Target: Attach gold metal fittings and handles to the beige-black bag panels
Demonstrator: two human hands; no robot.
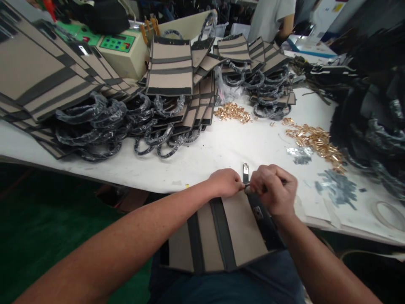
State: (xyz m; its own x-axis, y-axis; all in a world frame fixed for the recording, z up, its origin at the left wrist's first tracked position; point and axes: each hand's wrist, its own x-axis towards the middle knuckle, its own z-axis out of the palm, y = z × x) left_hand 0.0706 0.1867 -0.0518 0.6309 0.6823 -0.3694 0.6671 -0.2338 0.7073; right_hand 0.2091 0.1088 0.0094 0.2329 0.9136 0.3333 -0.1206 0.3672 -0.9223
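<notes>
A beige and dark-grey striped bag panel (245, 228) lies across my lap, its far edge against the table's front. At its top a black strap tab with a metal plate (246, 169) sticks up onto the table. My left hand (226, 182) is closed, thumb and finger pinching the panel's edge beside the tab. My right hand (274, 185) is wrapped round a slim dark hand tool (284, 182), mostly hidden in the fist. Its kind is unclear. The two hands nearly touch at the tab's base.
Stacked striped panels with plastic-wrapped handles (91, 122) fill the table's left and back. Gold metal fittings (316, 141) and small grey metal plates (337, 188) lie in piles at right, near a tape roll (389, 214). Behind stand a machine (122, 46) and another person (268, 19).
</notes>
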